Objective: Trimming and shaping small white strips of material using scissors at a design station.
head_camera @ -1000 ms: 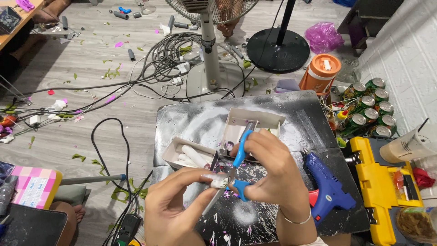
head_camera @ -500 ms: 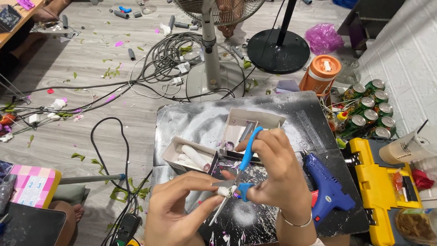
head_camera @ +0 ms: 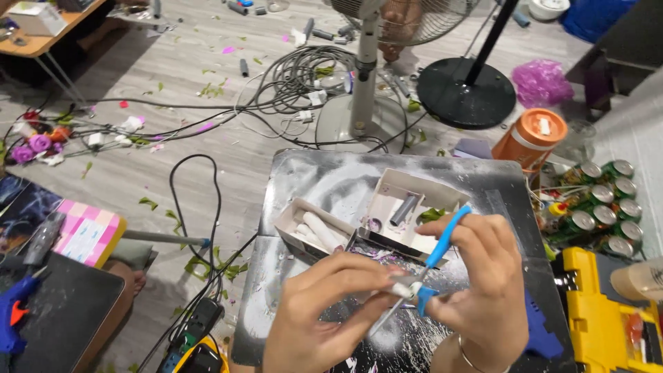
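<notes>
Head view. Blue-handled scissors gripped in right hand, long axis slanting from upper right, near the open cardboard box, down to lower left, blades pointing toward the body. Small white piece pinched at the left hand fingertips, touching the scissors just beside their pivot. Both hands closed and meeting below the box, over the dark spattered bench; right hand the nearer to the scissor handles. Blue glue gun right of the box, half hidden behind the right wrist.
</notes>
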